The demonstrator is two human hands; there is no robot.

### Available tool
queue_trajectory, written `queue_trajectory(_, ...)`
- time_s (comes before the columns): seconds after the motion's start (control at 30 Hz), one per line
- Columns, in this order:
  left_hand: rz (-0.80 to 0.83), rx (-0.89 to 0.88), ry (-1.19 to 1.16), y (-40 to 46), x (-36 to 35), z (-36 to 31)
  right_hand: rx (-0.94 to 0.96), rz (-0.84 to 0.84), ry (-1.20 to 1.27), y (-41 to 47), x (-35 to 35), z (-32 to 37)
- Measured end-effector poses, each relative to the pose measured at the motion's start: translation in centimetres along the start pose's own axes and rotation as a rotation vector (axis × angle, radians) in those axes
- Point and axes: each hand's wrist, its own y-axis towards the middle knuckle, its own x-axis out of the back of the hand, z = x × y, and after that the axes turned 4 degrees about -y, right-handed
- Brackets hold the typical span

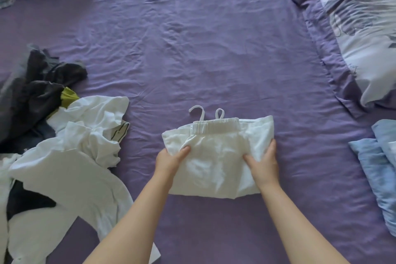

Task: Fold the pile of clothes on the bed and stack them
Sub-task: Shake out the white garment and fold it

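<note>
A person's two bare forearms reach up from the bottom of the frame onto a bed covered with a wrinkled purple sheet (pixel 192 38). At lower centre lies a white garment (pixel 216 156), apparently drawstring shorts or trousers already folded into a compact rectangle, its elastic waistband along the top edge and two white cord loops poking out above it.

The left hand (pixel 171 159) grips the garment's left side, thumb on top of the cloth and fingers tucked beneath or behind the edge. The right hand (pixel 262 162) grips the right side the same way, thumb pressing the top layer and fingers wrapped around the outer edge. Both hands are grasping the fabric.

At left of the frame sits the unfolded pile of clothes (pixel 64 146), a jumble of white, dark and olive pieces, just beside the garment but apart from it. At the right edge lies a light blue folded stack (pixel 377 169), partly out of view. A patterned duvet (pixel 353 17) fills the upper right, and more bedding is bunched in the upper left corner.

By my judgement, the garment is about to be lifted or folded once more. Risks from here: the soft layers could slide apart if lifted by the edges only, undoing the fold; the loose cords could trail out; and setting it unevenly on the blue stack could topple or skew it.
</note>
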Motion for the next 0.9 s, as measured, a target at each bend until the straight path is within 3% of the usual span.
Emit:
queue_trajectory(0.1, 0.036, -0.099, -0.048, -1.2, 0.0, -0.8, 0.159, 0.006, 0.022, -0.8, 1.1, 0.8)
queue_trajectory(0.2, 0.067, -0.215, 0.062, -2.8, 0.2, -1.7, 0.284, -0.017, -0.004, -1.8, 3.0, 1.8)
queue_trajectory(0.47, 0.217, -0.347, 0.039, -9.3, -3.7, -5.4, 0.237, -0.202, -0.011, -3.7, 13.0, 2.8)
queue_trajectory(0.63, 0.311, -0.388, 0.030, -14.7, -11.2, -6.5, 0.211, -0.337, 0.002, -3.5, 22.5, 1.0)
queue_trajectory(0.9, 0.472, -0.427, -0.013, -23.9, -28.6, -5.5, 0.230, -0.528, -0.129, 0.1, 40.2, -6.7)
